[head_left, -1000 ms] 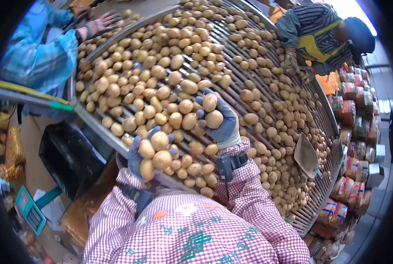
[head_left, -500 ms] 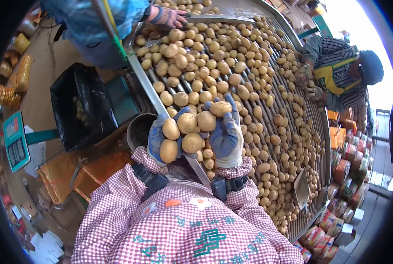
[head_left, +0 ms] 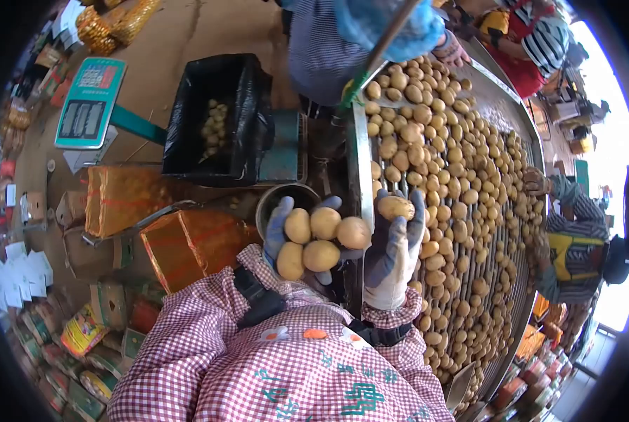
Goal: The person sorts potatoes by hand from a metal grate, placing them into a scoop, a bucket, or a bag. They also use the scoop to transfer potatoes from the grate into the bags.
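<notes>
Several potatoes (head_left: 321,255) lie in my left hand (head_left: 276,228), which wears a blue glove and is cupped under and around them. My right hand (head_left: 397,253), in a blue and white glove, grips a single potato (head_left: 395,207) between thumb and fingers, just right of the others. Below my left hand is a round metal container (head_left: 266,207), partly hidden. My right hand is over the metal edge (head_left: 361,162) of the sorting table, where many potatoes (head_left: 462,190) rest on rollers.
A black-lined bin (head_left: 181,133) holding small potatoes stands beside a green scale display (head_left: 89,104). Orange mesh sacks (head_left: 188,246) are at the left. Co-workers stand at the top and right (head_left: 575,246). A metal scoop (head_left: 460,385) lies on the rollers.
The view has turned left toward the bin and sacks. My left hand, with its potatoes, is now left of the table edge, over the round container. My right hand still grips a potato.
</notes>
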{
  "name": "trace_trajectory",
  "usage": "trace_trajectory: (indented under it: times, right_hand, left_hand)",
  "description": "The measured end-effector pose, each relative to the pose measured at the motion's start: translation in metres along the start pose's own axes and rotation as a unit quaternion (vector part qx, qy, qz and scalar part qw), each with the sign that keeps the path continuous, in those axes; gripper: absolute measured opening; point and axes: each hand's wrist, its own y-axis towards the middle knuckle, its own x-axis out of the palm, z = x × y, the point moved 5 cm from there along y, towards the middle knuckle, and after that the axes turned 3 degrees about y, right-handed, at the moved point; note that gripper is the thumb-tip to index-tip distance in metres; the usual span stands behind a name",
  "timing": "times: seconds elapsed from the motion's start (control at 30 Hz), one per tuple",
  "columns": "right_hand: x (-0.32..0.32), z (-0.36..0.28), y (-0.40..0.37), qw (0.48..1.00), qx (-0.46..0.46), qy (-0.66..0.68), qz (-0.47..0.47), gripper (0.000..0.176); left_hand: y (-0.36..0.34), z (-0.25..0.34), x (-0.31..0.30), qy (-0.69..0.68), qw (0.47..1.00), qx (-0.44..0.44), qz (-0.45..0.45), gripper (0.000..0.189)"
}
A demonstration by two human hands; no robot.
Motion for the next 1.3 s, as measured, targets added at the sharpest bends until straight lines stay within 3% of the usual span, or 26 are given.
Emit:
trace_trajectory:
  times: [0.1, 0.13, 0.17, 0.23, 0.27, 0.33, 0.37, 0.4, 0.43, 0.47, 0.5, 0.57, 0.63, 0.7, 0.8, 0.87, 0.9, 0.97, 1.03, 1.1, 1.17, 1.23, 1.3]
  right_hand:
    - [-0.013, 0.010, 0.011, 0.999, 0.005, 0.041, 0.016, 0.061]
    - [-0.023, 0.010, 0.013, 0.999, 0.014, 0.047, 0.020, 0.060]
    - [-0.032, 0.008, 0.013, 0.998, 0.023, 0.054, 0.026, 0.059]
    - [-0.055, -0.001, 0.011, 0.998, -0.006, 0.024, 0.056, 0.053]
    - [-0.071, -0.007, 0.010, 0.997, -0.010, -0.026, 0.077, 0.054]
    - [-0.106, -0.018, 0.009, 0.990, -0.032, -0.084, 0.108, 0.056]
    - [-0.120, -0.027, 0.006, 0.981, -0.020, -0.150, 0.124, 0.055]
    - [-0.132, -0.034, 0.004, 0.970, -0.025, -0.195, 0.141, 0.056]
    - [-0.145, -0.039, 0.002, 0.958, -0.028, -0.239, 0.157, 0.057]
    - [-0.153, -0.043, 0.002, 0.959, -0.029, -0.238, 0.150, 0.059]
    - [-0.146, -0.051, -0.005, 0.970, -0.039, -0.190, 0.148, 0.060]
    - [-0.163, -0.051, -0.022, 0.952, -0.036, -0.224, 0.204, 0.055]
    - [-0.190, -0.043, -0.042, 0.906, -0.076, -0.365, 0.201, 0.048]
    - [-0.214, -0.023, -0.067, 0.890, -0.136, -0.380, 0.211, 0.044]
    - [-0.240, -0.020, -0.106, 0.829, -0.151, -0.475, 0.254, 0.045]
    - [-0.255, -0.031, -0.143, 0.822, -0.162, -0.460, 0.293, 0.046]
    - [-0.262, -0.042, -0.160, 0.813, -0.162, -0.462, 0.315, 0.046]
    - [-0.288, -0.061, -0.196, 0.771, -0.206, -0.486, 0.357, 0.043]
    - [-0.328, -0.061, -0.239, 0.715, -0.183, -0.526, 0.422, 0.043]
    - [-0.358, -0.073, -0.298, 0.647, -0.129, -0.564, 0.496, 0.044]
    - [-0.381, -0.083, -0.368, 0.546, -0.096, -0.610, 0.566, 0.047]
    - [-0.412, -0.082, -0.442, 0.446, -0.002, -0.657, 0.607, 0.051]
    - [-0.447, -0.055, -0.508, 0.376, 0.112, -0.636, 0.665, 0.058]
  left_hand:
    - [-0.022, 0.023, 0.007, -0.069, 0.996, 0.037, -0.031, 0.076]
    - [-0.022, 0.045, 0.021, 0.084, 0.981, 0.032, -0.170, 0.087]
    - [-0.034, 0.066, 0.014, 0.034, 0.990, 0.088, -0.106, 0.088]
    - [-0.049, 0.110, 0.026, 0.125, 0.972, 0.189, -0.069, 0.081]
    - [-0.056, 0.132, 0.026, 0.146, 0.968, 0.173, -0.106, 0.080]
    - [-0.062, 0.187, 0.017, 0.138, 0.969, 0.202, -0.031, 0.077]
    - [-0.066, 0.222, 0.006, 0.161, 0.955, 0.242, 0.056, 0.075]
    - [-0.072, 0.259, -0.015, 0.207, 0.915, 0.307, 0.158, 0.070]
    - [-0.076, 0.293, -0.029, 0.306, 0.829, 0.407, 0.231, 0.063]
    - [-0.086, 0.324, -0.052, 0.355, 0.816, 0.381, 0.250, 0.065]
    - [-0.088, 0.319, -0.057, 0.323, 0.805, 0.370, 0.332, 0.078]
    - [-0.075, 0.289, -0.054, 0.364, 0.769, 0.359, 0.384, 0.099]
    - [-0.049, 0.265, -0.064, 0.409, 0.789, 0.323, 0.325, 0.082]
    - [-0.009, 0.199, -0.053, 0.482, 0.769, 0.259, 0.329, 0.056]
    - [0.047, 0.098, -0.052, 0.662, 0.714, 0.112, 0.198, 0.048]
    - [0.061, 0.003, -0.038, 0.782, 0.608, 0.058, 0.124, 0.046]
    - [0.065, -0.030, -0.042, 0.810, 0.583, 0.016, 0.060, 0.045]
    - [0.069, -0.105, -0.051, 0.872, 0.478, -0.074, -0.067, 0.042]
    - [0.075, -0.172, -0.076, 0.904, 0.344, -0.085, -0.238, 0.042]
    - [0.067, -0.244, -0.090, 0.891, 0.148, -0.115, -0.413, 0.046]
    - [0.047, -0.305, -0.108, 0.847, 0.080, -0.173, -0.497, 0.052]
    - [0.027, -0.344, -0.140, 0.805, -0.006, -0.222, -0.550, 0.057]
    - [0.017, -0.359, -0.188, 0.762, -0.054, -0.218, -0.607, 0.062]
